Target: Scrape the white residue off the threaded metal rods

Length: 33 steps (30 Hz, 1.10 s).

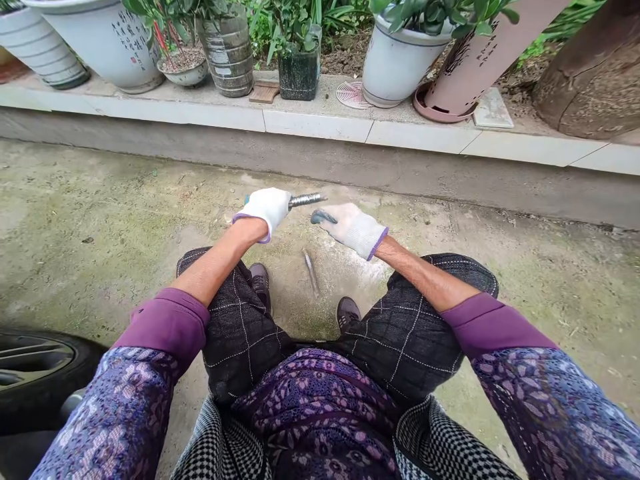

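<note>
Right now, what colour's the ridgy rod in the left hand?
Silvery; the ridged rod shows best in the head view.

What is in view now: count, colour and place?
Ledge: one, white-faced, top
Plants: many, green, top
Tall white pots: three, white, on ledge
Bowl pot: one, pale, left
Plastic containers: two, clear and dark, mid-ledge
Wooden piece: one, brown, between them
Round mat: one, pinkish, mid-ledge
Pink pot: one, pink, right
Tile: one, pale, beside it
Trunk-like object: one, brown, far right
Wheel: one, black, lower left
Loose rod: one, grey, on ground
Ridged rod: one, silver, centre
Shoes: two, dark, centre
Sleeves: two, purple, both sides
Left grip: one, white-gloved, around ridged rod
Right grip: one, white-gloved, centre
</note>
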Available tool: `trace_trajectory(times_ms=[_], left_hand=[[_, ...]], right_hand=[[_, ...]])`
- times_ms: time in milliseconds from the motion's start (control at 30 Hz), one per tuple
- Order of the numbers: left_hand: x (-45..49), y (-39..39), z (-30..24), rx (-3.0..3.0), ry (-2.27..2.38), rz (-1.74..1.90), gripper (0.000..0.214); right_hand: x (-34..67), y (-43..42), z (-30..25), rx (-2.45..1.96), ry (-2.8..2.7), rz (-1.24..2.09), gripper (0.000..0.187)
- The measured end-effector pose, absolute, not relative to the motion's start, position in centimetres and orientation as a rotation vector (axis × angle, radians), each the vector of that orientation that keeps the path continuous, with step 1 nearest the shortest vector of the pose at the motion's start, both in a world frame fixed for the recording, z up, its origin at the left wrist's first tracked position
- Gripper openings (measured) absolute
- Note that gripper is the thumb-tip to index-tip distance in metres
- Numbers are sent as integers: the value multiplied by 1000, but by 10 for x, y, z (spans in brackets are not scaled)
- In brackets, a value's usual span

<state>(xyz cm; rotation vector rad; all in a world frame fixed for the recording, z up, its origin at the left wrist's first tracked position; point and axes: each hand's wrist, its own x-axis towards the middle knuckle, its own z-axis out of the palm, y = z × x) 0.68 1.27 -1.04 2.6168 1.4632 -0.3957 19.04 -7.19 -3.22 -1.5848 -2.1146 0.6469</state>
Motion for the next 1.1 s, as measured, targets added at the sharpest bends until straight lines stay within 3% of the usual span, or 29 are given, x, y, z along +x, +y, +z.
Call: trace_trajectory(times_ms=[200,400,533,700,833,1100], left_hand=[[12,0,-10,2774,1248,-585,34],[8,-2,1,2622,1175,-184,33],[3,4,5,2465,1264,20,37],[3,7,-10,2647,1478,-386,32],[5,1,-18,2796,1311,-648,33],[9,-7,1,2879,1177,-460,37]], right_hand=[[216,-53,-23,-1620,-1910,587,24],[214,-45,-21,-1673,-1579,1063,26],[199,-59,-18,-1691,-1662,1119,26],[189,-76,-12,-1630,-1951,1119,22],[196,-72,-6,-1654,-1919,1047,22],[215,-46,-20,-1693,-1570,1024,24]])
